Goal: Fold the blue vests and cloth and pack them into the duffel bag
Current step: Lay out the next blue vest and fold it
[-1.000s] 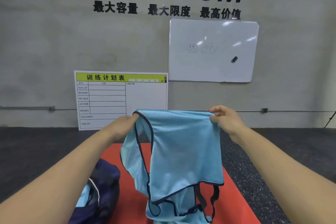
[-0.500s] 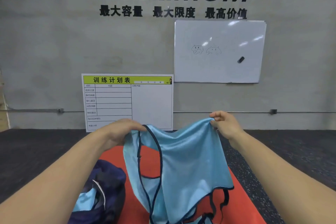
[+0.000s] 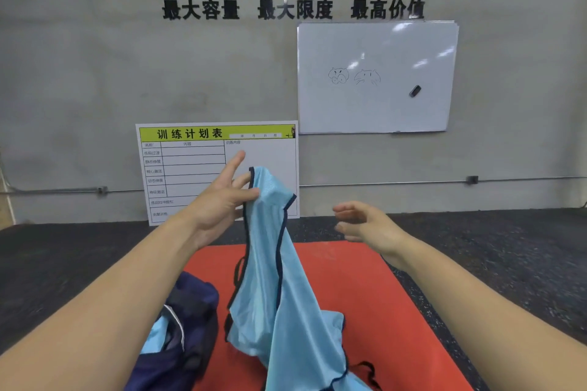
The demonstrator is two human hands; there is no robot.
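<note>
Pinching the light-blue mesh vest with dark trim in our left hand, we are hanging it above the red mat. Our right hand is hovering relaxed, grasping nothing, beside the vest. The navy duffel bag is sitting at the mat's left.

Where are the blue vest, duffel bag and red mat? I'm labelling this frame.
blue vest (image 3: pixel 276 289): head view, middle of the hanging fabric.
duffel bag (image 3: pixel 197 305): head view, dark navy top flap.
red mat (image 3: pixel 381 311): head view, bare patch right of the vest.

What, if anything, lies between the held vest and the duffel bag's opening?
Nothing visible does. The blue vest hangs from the left hand over the red mat; the duffel bag sits open just left of it, some blue fabric already inside.
</note>
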